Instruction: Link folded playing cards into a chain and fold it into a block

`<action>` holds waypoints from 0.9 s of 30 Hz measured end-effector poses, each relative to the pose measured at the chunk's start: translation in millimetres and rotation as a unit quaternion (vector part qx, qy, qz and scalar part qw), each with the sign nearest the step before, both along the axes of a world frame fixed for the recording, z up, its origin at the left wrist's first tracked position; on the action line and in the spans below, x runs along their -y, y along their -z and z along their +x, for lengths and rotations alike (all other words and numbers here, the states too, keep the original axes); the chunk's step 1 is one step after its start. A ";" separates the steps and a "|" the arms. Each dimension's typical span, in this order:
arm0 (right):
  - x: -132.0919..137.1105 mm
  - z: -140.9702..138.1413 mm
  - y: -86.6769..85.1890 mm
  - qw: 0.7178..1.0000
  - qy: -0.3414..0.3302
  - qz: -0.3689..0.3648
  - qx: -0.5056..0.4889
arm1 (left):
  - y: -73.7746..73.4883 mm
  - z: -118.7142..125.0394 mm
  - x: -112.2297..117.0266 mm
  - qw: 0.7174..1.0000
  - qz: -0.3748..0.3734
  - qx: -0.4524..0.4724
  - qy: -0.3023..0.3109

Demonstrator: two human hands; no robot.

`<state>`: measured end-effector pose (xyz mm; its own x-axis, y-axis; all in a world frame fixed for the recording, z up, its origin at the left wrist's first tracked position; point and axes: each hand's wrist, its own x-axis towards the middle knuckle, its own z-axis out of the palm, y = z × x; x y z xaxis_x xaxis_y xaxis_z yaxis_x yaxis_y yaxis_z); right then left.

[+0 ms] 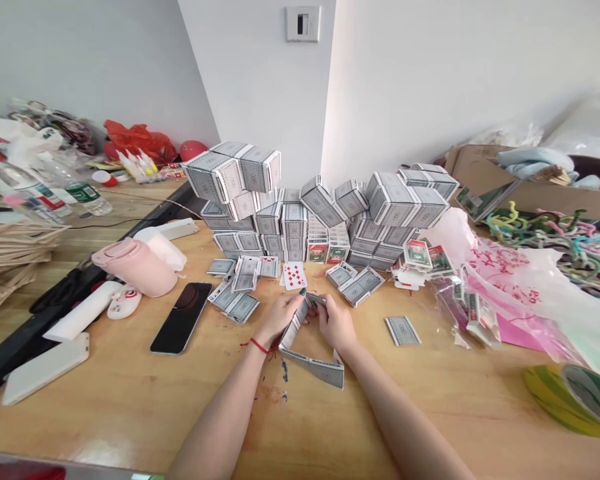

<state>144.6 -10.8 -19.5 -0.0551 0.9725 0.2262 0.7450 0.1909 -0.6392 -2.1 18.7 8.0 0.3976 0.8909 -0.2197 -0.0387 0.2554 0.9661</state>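
My left hand [279, 316] and my right hand [336, 325] meet over the wooden table [130, 400], both closed on a long fanned row of grey-backed playing cards [313, 363]. The row bends from between my hands down toward me. A red string circles my left wrist. A face-up red card [294, 275] lies just beyond my left hand. A single grey-backed card [403, 331] lies to the right of my right hand.
A big heap of grey card boxes [300, 200] stands at the back. Loose cards and small stacks [235, 300] lie in front. A black phone [181, 317], pink pouch [139, 265] and white pieces sit left. Pink plastic bags [500, 287], a cardboard box [520, 180] and tape roll [575, 397] are right.
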 end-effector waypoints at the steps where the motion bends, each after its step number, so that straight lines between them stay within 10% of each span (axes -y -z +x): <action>1: 0.2 -0.7 0.2 1.000 0.000 -0.005 -0.011 | -0.5 -0.1 0.1 1.000 -0.003 -0.002 0.001; 19: -2.8 3.2 6.4 0.992 -0.019 -0.005 -0.122 | 1.9 0.9 -3.2 0.992 0.012 0.027 -0.122; 27: 7.5 48.2 -31.6 0.994 0.072 0.005 0.082 | 8.2 -1.0 -5.8 0.983 0.045 -0.010 -0.177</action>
<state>192.8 -18.3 12.0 0.0479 0.9706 0.2359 0.8594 0.0803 -0.5049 -3.1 24.4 -0.2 0.0546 0.9889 -0.1379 -0.0898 0.1425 0.9857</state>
